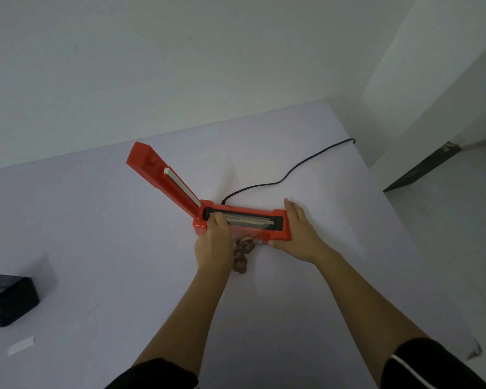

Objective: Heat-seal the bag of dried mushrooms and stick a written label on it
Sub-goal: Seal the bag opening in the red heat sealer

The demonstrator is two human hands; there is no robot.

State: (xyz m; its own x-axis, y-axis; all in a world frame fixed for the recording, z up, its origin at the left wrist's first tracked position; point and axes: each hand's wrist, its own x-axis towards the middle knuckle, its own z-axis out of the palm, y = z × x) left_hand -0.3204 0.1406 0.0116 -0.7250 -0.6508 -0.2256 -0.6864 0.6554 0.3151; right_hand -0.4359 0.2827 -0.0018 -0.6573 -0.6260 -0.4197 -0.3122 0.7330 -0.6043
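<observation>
A red heat sealer (280,223) lies on the table with its lid (163,175) raised up and to the left. A clear bag of dried mushrooms (243,252) lies in front of it, its open top edge laid over the sealing strip (249,219). My left hand (213,242) pinches the bag's top at the strip's left end. My right hand (298,228) wraps the sealer's right end, thumb pressing on the bag's right edge. Much of the bag is hidden under my hands.
A black power cord (286,176) runs from the sealer to the table's far right edge. A black mesh holder (9,301) stands at the left edge, and a white blank label (21,345) lies near it. The lavender table (96,234) meets a white wall behind.
</observation>
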